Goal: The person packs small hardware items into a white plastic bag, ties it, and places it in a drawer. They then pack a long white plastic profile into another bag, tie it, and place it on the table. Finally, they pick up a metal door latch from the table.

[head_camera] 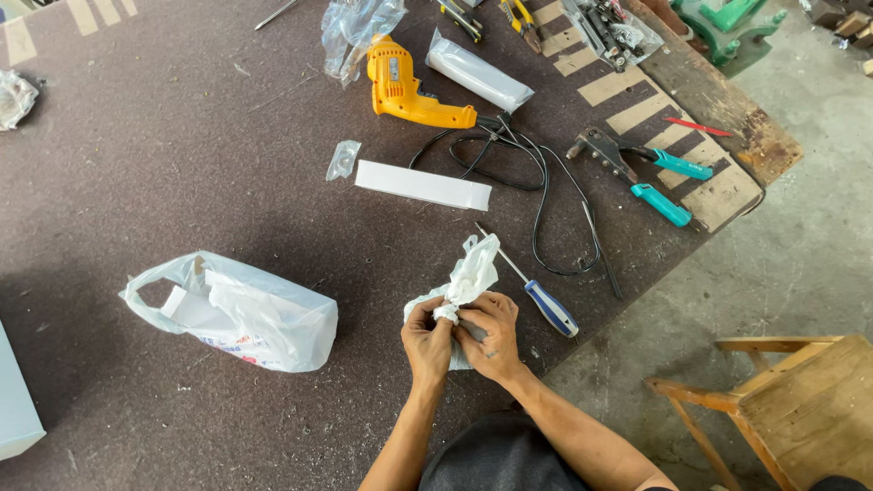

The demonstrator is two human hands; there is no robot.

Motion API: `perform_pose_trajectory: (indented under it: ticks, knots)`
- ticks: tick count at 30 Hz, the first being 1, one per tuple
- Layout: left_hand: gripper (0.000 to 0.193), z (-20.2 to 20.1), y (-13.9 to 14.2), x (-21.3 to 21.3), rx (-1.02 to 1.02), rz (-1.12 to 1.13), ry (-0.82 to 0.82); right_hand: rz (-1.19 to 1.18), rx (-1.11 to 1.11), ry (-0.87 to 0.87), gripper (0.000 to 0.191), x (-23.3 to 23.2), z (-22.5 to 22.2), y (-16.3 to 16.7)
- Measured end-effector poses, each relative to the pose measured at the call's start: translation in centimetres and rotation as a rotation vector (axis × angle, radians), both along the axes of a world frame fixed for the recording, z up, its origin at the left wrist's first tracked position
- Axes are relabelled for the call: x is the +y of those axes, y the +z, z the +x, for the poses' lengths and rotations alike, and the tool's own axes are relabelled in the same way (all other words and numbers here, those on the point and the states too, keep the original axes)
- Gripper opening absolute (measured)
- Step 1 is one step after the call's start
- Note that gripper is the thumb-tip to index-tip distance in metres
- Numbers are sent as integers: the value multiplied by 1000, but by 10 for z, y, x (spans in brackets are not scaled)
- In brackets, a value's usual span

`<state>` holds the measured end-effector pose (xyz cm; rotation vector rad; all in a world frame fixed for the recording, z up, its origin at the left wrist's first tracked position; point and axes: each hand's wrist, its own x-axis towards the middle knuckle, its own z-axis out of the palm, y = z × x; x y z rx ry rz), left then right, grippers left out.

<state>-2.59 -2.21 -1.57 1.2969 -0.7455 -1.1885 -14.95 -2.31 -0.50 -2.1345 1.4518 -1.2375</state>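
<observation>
Near the table's (182, 136) near edge, the left hand (427, 341) and right hand (491, 336) both pinch tight on a small white plastic bag (468, 273), which looks soft, light, crinkly and probably easiest to grip at its bunched middle.

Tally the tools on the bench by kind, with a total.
Drill: 1
Rivet gun: 1
Screwdriver: 1
Pliers: 1, partly cut off at the top edge
Total: 4

Both hands, left hand and right hand, grip a small white plastic bag, not a tool.
</observation>
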Motion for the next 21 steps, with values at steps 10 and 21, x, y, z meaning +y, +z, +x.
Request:
perform_pose_trajectory:
  ticks: [10, 21]
  knots:
    - [32, 7, -1, 2, -240, -319, -207, 82, -367, 17, 28, -4, -8, -8]
    - [18, 18, -3, 0, -219, -221, -403, 176, -381, 52, 21, -21, -28, -21]
